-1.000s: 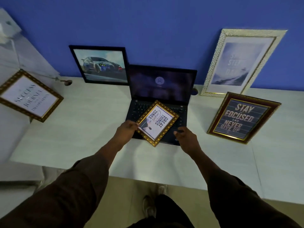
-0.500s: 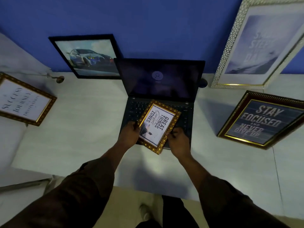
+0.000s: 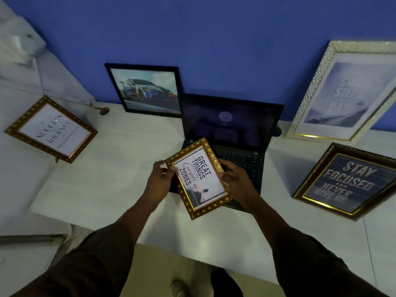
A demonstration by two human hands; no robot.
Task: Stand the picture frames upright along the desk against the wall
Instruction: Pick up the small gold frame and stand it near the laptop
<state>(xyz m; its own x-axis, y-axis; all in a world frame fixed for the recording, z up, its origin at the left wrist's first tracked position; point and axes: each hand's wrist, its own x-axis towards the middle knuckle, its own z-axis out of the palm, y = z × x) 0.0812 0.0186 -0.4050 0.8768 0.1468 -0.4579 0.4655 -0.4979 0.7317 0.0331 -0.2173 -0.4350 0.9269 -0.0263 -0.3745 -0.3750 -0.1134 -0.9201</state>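
Both hands, the left hand point(image 3: 159, 182) and right hand point(image 3: 235, 180), grip the small gold frame point(image 3: 199, 177) by its sides, holding it tilted above the laptop point(image 3: 231, 133) on the worktop point(image 3: 120, 168).

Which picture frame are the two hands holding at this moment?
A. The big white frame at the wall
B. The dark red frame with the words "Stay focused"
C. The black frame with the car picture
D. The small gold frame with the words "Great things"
D: the left hand and the right hand grip the two sides of the small gold frame, lifted above the laptop; nothing touches the other frames.
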